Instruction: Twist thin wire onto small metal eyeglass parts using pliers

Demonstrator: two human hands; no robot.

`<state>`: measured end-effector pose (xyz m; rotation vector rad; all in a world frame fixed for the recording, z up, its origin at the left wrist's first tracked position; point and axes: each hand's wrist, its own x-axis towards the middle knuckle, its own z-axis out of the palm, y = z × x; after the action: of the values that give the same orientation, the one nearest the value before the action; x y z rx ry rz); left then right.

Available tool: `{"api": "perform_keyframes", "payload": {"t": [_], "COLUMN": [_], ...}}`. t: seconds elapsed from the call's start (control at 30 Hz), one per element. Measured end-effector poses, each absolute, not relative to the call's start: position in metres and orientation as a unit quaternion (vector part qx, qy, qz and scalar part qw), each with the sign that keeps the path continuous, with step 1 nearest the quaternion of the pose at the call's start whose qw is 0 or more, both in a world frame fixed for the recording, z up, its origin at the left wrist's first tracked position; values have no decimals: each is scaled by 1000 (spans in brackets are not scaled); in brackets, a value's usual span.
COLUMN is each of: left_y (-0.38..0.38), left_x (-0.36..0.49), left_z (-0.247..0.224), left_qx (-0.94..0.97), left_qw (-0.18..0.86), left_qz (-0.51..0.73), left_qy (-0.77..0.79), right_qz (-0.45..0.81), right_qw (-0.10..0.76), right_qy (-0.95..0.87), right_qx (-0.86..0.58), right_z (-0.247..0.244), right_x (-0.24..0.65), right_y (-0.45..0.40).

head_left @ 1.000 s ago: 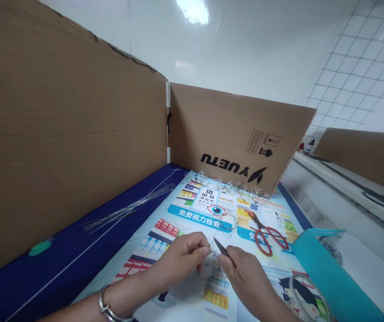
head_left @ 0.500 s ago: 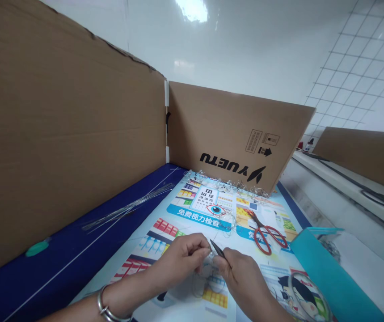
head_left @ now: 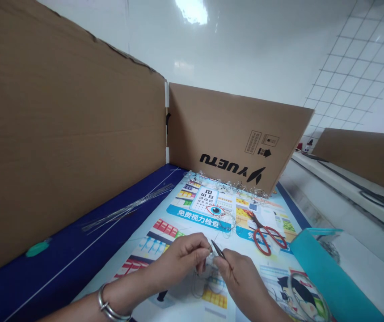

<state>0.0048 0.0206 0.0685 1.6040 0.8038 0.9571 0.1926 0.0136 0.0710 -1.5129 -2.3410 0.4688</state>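
Well, cardboard partitions (head_left: 71, 134) flank a printed eye-chart poster (head_left: 198, 199) (tiled wall (head_left: 356, 58) beyond).

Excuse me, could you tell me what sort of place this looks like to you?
Probably a makeshift handcraft bench: cardboard partitions screen it, thin wires and red-handled scissors lie on it, and pointed tweezers are in use.
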Motion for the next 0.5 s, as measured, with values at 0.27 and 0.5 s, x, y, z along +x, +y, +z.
{"api": "perform_keyframes", "payload": {"t": [0.27,0.5], "left_y": [16,24], "left_x": [6,5], "left_z": [68,66], "left_qx": [680,633], "left_qw": [491,579], "left_qz": [413,392], "left_qy": [354,333], "right_qz": [173,176], "right_qw": [191,186], "right_qy": [-814,-802], "right_qx": [-521,-540], "right_z": [68,64], "right_x": [190,191], "right_y": [12,16]}}
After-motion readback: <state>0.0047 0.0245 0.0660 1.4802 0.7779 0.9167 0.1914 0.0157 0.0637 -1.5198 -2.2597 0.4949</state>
